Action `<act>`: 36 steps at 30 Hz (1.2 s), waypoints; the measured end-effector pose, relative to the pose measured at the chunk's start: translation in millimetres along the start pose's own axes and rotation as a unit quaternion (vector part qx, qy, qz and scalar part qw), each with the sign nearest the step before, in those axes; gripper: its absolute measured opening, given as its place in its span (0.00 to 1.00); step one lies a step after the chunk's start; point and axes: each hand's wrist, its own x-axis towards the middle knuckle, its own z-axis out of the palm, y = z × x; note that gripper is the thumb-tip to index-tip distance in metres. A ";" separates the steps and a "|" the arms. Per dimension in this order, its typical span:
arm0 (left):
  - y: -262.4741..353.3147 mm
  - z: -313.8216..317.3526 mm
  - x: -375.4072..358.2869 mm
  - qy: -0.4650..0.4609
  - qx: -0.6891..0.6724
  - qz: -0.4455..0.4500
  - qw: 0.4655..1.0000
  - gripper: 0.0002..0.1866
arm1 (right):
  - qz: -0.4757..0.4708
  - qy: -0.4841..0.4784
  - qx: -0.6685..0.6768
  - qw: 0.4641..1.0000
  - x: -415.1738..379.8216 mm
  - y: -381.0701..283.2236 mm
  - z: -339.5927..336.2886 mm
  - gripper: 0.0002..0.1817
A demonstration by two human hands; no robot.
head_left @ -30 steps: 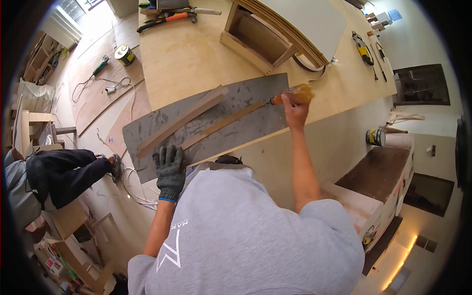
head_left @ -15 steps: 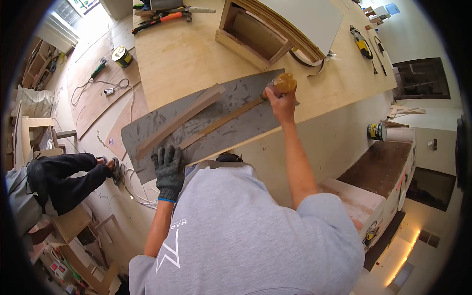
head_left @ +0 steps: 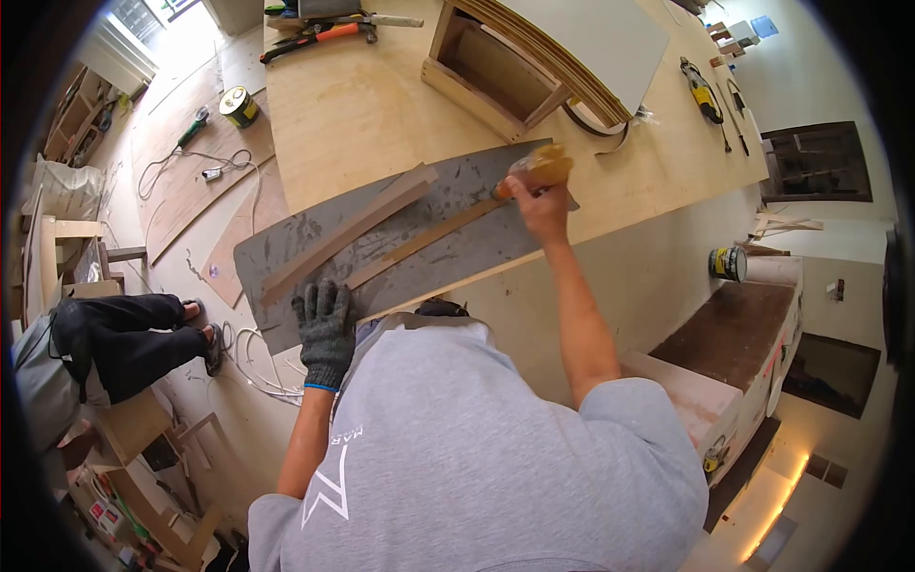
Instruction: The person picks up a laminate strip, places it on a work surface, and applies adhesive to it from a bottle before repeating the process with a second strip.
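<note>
My bare right hand [head_left: 541, 212] is wrapped round a plastic bottle of amber liquid [head_left: 545, 166], blurred by motion. The bottle is tilted, its neck down at the right end of a narrow brown strip [head_left: 419, 244]. That strip lies on a grey, stained sheet [head_left: 381, 221] along the front of the table. Beside it, farther from me, is a wider brown strip [head_left: 353, 232]. My left hand [head_left: 326, 329], in a dark knit glove, lies flat with fingers apart on the sheet's left part, close to the narrow strip's left end.
A wooden box frame [head_left: 500, 86] stands on the plywood table [head_left: 353, 124]. An orange-handled hammer [head_left: 319, 38] lies at the far left, a yellow rotary tool [head_left: 702, 92] at the right. On the floor are a can [head_left: 238, 107] and cables. Another person [head_left: 114, 348] is at the left.
My right hand has shifted slightly left with the bottle, whose neck is now farther along the narrow strip. My left hand stays in place. The other person's feet have moved apart.
</note>
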 end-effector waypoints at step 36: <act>-5.0 3.9 -1.6 -0.007 -0.006 0.000 1.000 0.29 | 0.074 0.012 0.079 0.994 -26.0 9.1 -8.4 0.27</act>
